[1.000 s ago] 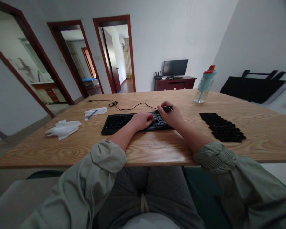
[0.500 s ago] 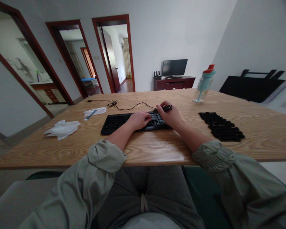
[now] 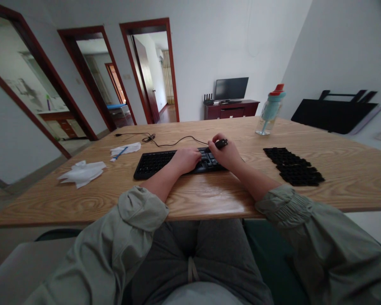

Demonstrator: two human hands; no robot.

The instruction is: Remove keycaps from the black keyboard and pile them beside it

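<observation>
A black keyboard (image 3: 155, 163) lies on the wooden table (image 3: 209, 199), its cable running back and left. My left hand (image 3: 186, 160) rests curled on the keyboard's middle, pressing it down. My right hand (image 3: 226, 154) is over the keyboard's right end and grips a small dark tool (image 3: 221, 143) whose tip sticks out past my fingers. To the right, apart from both hands, lies a black patch of loose keycaps (image 3: 294, 166) laid out in rows.
A teal bottle with a red cap (image 3: 269, 111) stands at the back right. White tissues (image 3: 81, 173) and a paper with a blue pen (image 3: 124, 150) lie at the left. A black folded frame (image 3: 333, 114) leans by the right wall. Doorways open behind.
Both hands stay on the keyboard with hardly any movement. The view has shifted slightly, so everything sits a little higher and further left in the picture.
</observation>
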